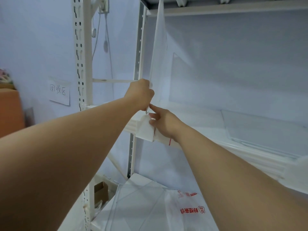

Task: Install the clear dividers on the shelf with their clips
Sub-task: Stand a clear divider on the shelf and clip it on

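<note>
Left hand: my left hand (141, 95) reaches up to the front of the shelf (191, 124), its fingers curled round the lower front edge of the divider (160, 47), holding it.
Right hand: my right hand (164, 125) sits just below the left, index finger straight and pointing up, its tip at the heel of the left hand. The other fingers are bent against the wrap (145, 130). I cannot tell whether they grip it or only rest there.
Divider: upright near the shelf's left end, running from the shelf above down to the front rim, tilted a little.
Clip: a small pale piece (147, 111) shows between my two hands at the divider's foot. It is too small for me to say how it sits.
Wrap: white, folded over the front rim and touching my right hand.
Spares: clear sheets (266, 130) lie flat on the same shelf, well to the right.
Lower shelf: more clear sheets (133, 205) beside a bag (186, 209) with red print.
Left side: a slotted post (82, 55), a handwritten label (59, 90) on the wall and a box (9, 112) at the edge.
</note>
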